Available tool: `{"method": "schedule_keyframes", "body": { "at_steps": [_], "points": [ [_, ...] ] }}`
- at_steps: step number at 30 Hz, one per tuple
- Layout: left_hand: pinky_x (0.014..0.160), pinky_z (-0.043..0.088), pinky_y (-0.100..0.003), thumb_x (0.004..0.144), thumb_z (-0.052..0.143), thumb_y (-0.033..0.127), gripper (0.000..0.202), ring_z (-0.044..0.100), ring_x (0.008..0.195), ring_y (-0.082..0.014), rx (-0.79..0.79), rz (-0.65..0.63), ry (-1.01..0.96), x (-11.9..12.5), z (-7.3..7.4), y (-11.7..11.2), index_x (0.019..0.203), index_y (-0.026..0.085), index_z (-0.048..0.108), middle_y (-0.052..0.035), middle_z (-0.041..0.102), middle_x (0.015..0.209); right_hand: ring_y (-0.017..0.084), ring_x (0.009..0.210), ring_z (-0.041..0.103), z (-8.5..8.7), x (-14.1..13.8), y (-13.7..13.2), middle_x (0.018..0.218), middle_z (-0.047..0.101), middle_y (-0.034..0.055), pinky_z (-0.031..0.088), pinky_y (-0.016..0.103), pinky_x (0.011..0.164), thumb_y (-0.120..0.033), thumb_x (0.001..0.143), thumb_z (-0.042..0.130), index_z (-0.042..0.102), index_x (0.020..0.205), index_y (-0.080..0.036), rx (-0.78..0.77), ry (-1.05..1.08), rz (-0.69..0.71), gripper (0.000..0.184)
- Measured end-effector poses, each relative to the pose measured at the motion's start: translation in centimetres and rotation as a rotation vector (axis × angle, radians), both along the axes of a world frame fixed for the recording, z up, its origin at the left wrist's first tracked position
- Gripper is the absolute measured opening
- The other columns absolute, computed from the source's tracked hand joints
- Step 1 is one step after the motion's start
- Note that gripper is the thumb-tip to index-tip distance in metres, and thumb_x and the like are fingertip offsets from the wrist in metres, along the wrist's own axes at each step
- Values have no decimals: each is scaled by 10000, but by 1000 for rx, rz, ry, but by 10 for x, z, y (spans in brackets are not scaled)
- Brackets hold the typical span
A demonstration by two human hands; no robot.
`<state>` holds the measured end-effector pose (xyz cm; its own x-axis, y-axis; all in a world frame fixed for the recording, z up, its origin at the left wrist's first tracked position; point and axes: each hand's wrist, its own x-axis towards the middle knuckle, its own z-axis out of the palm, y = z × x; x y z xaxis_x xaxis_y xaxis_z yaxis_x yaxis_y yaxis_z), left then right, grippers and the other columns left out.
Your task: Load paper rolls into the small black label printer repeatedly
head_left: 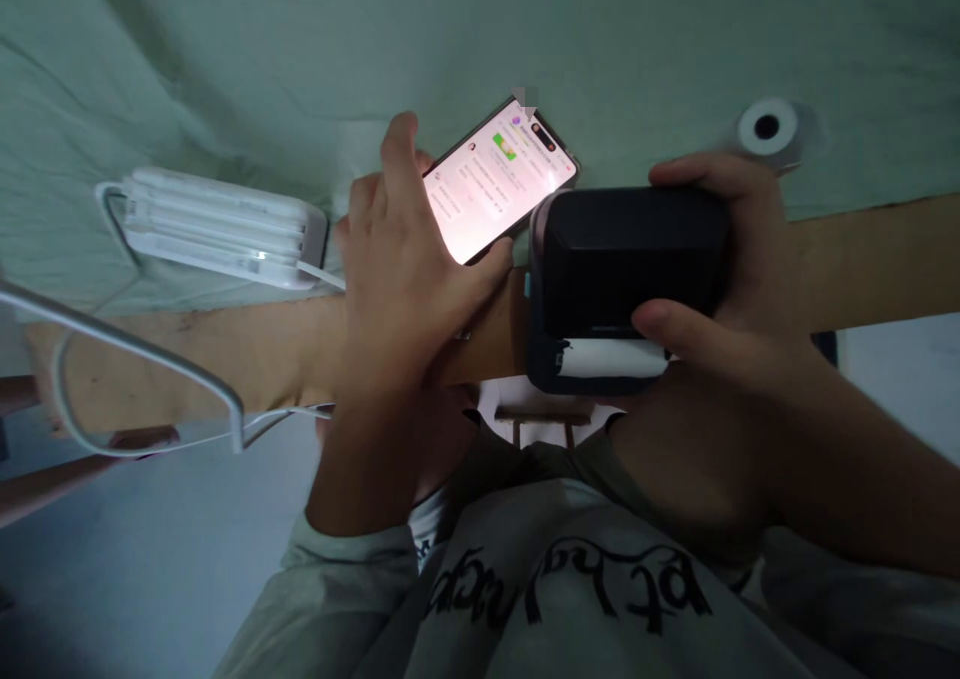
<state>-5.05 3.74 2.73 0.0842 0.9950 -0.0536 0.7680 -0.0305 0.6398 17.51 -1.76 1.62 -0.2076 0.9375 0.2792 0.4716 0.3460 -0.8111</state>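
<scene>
My left hand (pixel 405 249) grips the lower end of a phone (pixel 491 184), fingers along its far edge and thumb along the near one. The phone is tilted, with its lit screen facing up showing lines of text and a small green patch. Close beside its right corner, my right hand (pixel 727 259) holds a black, box-shaped portable label printer (pixel 630 259), fingers around its right end and thumb on its near side. A white strip of paper (pixel 611 359) shows along the printer's near edge. The printer's underside is hidden.
On the green cloth (pixel 300 59), a white ribbed device (pixel 221 229) with white cables (pixel 150 344) lies left. A small white paper roll (pixel 766 127) stands upright at right. A wooden edge (pixel 285 354) runs along the front. Part of another person's limb (pixel 67 479) shows at far left.
</scene>
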Motion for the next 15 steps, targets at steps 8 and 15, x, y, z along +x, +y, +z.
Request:
{"method": "schedule_keyframes", "body": {
  "at_steps": [8,15],
  "points": [
    [1168,127,-576,638,815,506,997,346,1275,-437,-24,21,-104,-1,-3,3,1490,279,352,-95,536,1342,157,1150,568,-1,0,0,1296,534,4,542,332,993,-575,832,623,450,1412,-341,6,-5,0,648],
    [1202,125,-573,624,842,507,1073,344,1343,-437,-45,-31,-94,-10,-5,4,1525,291,301,-84,511,1391,149,1136,571,-3,1,0,1282,543,0,547,314,965,-604,834,611,457,1409,-339,12,-6,-5,652]
  ]
}}
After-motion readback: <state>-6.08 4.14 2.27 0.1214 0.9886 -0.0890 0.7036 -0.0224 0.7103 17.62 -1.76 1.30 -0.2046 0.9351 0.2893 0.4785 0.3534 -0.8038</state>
